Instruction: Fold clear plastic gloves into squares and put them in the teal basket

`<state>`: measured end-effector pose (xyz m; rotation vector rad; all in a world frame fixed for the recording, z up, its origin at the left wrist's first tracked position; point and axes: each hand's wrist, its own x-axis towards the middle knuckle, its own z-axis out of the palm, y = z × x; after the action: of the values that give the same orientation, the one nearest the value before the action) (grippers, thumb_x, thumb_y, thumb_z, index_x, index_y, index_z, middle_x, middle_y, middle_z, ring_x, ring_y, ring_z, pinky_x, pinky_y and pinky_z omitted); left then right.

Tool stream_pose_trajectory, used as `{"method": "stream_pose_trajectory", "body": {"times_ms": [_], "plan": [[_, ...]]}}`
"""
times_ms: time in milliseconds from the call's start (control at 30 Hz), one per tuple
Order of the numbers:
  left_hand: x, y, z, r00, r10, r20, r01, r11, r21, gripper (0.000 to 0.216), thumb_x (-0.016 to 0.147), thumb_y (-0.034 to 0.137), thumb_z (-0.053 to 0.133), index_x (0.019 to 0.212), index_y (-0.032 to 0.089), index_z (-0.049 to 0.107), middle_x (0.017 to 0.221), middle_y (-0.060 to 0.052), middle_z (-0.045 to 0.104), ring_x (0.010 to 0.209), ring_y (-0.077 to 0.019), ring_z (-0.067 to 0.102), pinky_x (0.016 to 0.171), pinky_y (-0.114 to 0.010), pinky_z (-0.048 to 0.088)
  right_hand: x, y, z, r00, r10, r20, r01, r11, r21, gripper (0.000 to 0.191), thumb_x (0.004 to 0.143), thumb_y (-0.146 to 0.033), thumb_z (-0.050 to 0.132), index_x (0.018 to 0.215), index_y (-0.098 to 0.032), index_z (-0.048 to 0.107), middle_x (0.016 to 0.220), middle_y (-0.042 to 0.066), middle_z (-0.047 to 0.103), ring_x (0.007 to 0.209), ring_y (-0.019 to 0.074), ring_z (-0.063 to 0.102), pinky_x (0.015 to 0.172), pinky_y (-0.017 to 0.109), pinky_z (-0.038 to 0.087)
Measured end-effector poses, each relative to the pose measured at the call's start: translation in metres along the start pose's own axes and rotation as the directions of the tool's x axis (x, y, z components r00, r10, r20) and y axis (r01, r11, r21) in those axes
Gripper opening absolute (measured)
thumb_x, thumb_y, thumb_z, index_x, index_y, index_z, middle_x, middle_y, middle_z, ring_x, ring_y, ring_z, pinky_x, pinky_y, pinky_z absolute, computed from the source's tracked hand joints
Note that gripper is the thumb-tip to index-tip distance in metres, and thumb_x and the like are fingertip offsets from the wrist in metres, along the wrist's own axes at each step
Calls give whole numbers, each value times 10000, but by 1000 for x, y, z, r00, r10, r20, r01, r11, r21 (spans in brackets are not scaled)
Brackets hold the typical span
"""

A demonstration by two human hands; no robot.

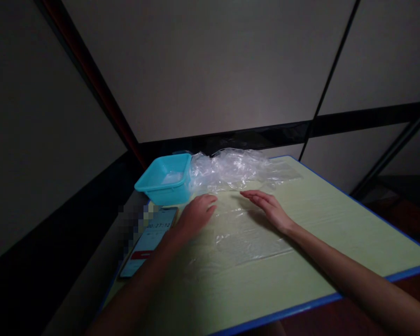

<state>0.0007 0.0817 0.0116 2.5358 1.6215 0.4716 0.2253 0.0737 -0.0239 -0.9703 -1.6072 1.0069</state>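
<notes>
A clear plastic bag (247,238) lies spread out on the table, faint wrinkles catching the light. Above its left far part is my left hand (199,212), fingers loosely bent and thumb apart, slightly blurred, with nothing visible in it. My right hand (269,210) hovers over or rests on the bag's right far side, its fingers stretched out toward the left; whether it touches the film I cannot tell. Beyond both hands sits a crumpled heap of clear plastic bags (236,165).
At the far left of the table stands a turquoise plastic basin (164,196) with something whitish inside. A phone showing a timer (154,238) lies beside my left forearm. The pale green tabletop (353,228) has a blue edge; cabinet panels (224,70) rise behind it.
</notes>
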Motion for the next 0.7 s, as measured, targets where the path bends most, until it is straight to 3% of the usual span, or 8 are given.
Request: {"method": "stream_pose_trajectory", "body": {"times_ms": [100, 167, 433, 700], "plan": [[26, -9, 13, 999, -36, -39, 37, 999, 22, 248, 792, 99, 456, 962, 162, 625, 1030, -66, 649, 990, -189, 575, 901, -304, 416, 10, 7, -11, 973, 148, -178, -86, 945, 317, 217, 755, -326, 530, 898, -198, 629, 1044, 67, 664, 983, 200, 598, 886, 382, 425], [32, -13, 20, 996, -62, -67, 64, 997, 38, 259, 788, 77, 449, 959, 164, 623, 1016, -71, 645, 973, -189, 576, 887, -308, 421, 14, 11, -16, 954, 199, -225, -99, 915, 392, 181, 723, -305, 553, 853, -198, 620, 985, 61, 683, 908, 186, 625, 819, 347, 454], [27, -19, 29, 995, -78, -64, 85, 991, 107, 159, 800, 102, 478, 815, 169, 622, 920, -62, 619, 940, -188, 559, 853, -282, 419, 15, 12, -18, 939, 235, -250, -99, 883, 458, 142, 657, -261, 611, 776, -184, 622, 819, 35, 700, 676, 125, 620, 624, 242, 462], [31, -8, 29, 992, -89, -93, 96, 993, 68, 195, 809, 69, 419, 771, 157, 589, 840, -77, 635, 842, -199, 596, 755, -290, 439, 14, 7, -17, 932, 261, -252, -120, 877, 464, 165, 598, -264, 660, 743, -185, 643, 711, 8, 678, 592, 102, 581, 565, 219, 435]]}}
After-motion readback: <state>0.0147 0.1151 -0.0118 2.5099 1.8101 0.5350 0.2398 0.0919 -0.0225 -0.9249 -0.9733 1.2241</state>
